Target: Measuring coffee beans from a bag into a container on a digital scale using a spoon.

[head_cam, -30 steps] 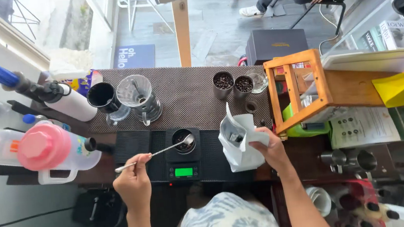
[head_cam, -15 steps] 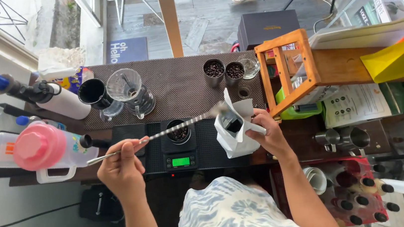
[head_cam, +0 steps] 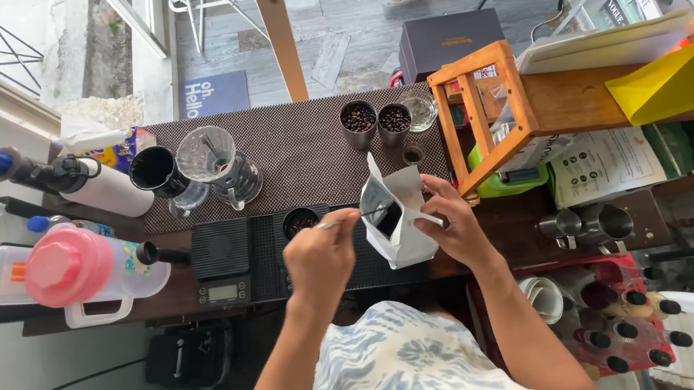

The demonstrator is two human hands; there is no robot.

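Observation:
My left hand (head_cam: 321,256) grips a long metal spoon (head_cam: 348,219) whose bowl end reaches into the open mouth of a white coffee bag (head_cam: 401,215). My right hand (head_cam: 451,220) holds that bag upright by its right side, over the black mat. Just left of the bag, a small dark cup (head_cam: 299,221) with coffee beans rests on a black scale (head_cam: 289,257). A second black scale (head_cam: 221,264) with a lit display lies further left.
Two metal cups of beans (head_cam: 375,120) and a small glass (head_cam: 419,110) stand at the back of the woven mat. A glass dripper on a stand (head_cam: 219,165), a black mug (head_cam: 153,168), a white bottle (head_cam: 97,185), a pink-lidded jug (head_cam: 84,270), a wooden rack (head_cam: 489,115) surround the work spot.
My left hand has swung the spoon rightward, from over the cup on the scale to inside the bag. The right hand has kept hold of the bag.

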